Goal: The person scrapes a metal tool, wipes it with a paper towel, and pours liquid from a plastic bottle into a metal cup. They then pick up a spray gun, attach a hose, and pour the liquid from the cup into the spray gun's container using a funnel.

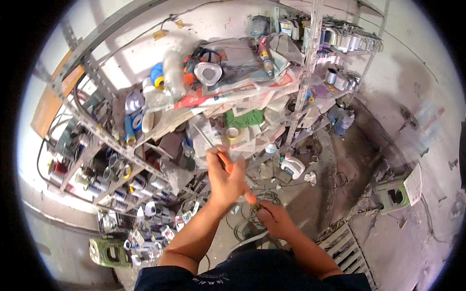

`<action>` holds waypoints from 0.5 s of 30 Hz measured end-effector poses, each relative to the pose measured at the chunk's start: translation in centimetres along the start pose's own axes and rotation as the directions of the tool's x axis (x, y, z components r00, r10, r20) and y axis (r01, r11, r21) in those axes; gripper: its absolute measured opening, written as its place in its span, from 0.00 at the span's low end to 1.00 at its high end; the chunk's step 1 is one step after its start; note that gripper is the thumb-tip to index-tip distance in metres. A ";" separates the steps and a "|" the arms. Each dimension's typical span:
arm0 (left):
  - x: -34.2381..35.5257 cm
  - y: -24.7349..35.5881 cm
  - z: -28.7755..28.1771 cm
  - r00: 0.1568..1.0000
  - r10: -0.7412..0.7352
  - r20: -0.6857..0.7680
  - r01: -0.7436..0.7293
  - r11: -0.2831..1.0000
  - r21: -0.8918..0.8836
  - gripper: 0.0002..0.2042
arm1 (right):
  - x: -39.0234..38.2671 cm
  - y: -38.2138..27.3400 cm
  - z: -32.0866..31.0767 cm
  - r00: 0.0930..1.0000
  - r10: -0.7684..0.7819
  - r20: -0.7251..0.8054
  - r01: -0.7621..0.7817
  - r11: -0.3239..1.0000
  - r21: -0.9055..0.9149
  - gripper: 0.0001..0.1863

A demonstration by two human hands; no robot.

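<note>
My left hand is closed round the orange handle of a thin tool. Its pale metal shaft points up and away to the left, toward the newspaper-lined shelf; I cannot tell the tool's exact kind. Close beside it, lower and to the right, my right hand is curled, fingers toward the left hand. A small orange end shows between the two hands. What the right fingers grip is hidden and blurred. Beneath the hands, loops of thin cable or hose lie on the floor.
Ahead, a metal rack holds a respirator mask, a tape roll and a green cloth. Cans crowd the left shelves. A white jug stands on the floor; a floor grate and green container are at right.
</note>
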State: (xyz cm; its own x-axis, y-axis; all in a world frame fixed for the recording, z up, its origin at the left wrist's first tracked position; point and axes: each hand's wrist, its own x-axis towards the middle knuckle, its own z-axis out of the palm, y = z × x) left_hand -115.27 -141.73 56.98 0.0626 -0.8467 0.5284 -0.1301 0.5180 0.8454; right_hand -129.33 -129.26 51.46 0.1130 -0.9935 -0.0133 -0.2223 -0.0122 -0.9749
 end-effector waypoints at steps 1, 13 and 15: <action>2.4 0.3 0.5 0.999 0.014 -0.030 -0.015 1.000 -0.020 0.15 | 0.4 0.9 -0.5 1.000 -0.006 0.005 0.006 1.000 0.015 0.18; 36.5 -7.5 10.7 0.945 0.151 0.290 -0.270 0.860 0.433 0.27 | -5.0 8.7 -0.2 0.896 0.314 -0.315 -0.205 0.920 0.335 0.21; 42.6 -9.3 9.9 0.937 0.162 0.311 -0.343 0.603 0.720 0.32 | -5.1 8.6 0.2 0.881 0.340 -0.327 -0.206 0.901 0.381 0.21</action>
State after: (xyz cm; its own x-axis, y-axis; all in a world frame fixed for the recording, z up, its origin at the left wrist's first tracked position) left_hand -121.17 -183.84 70.85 -0.2701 -0.7470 0.6074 -0.8125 0.5154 0.2726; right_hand -131.62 -124.24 43.10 -0.2931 -0.9170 -0.2707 0.1451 0.2372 -0.9606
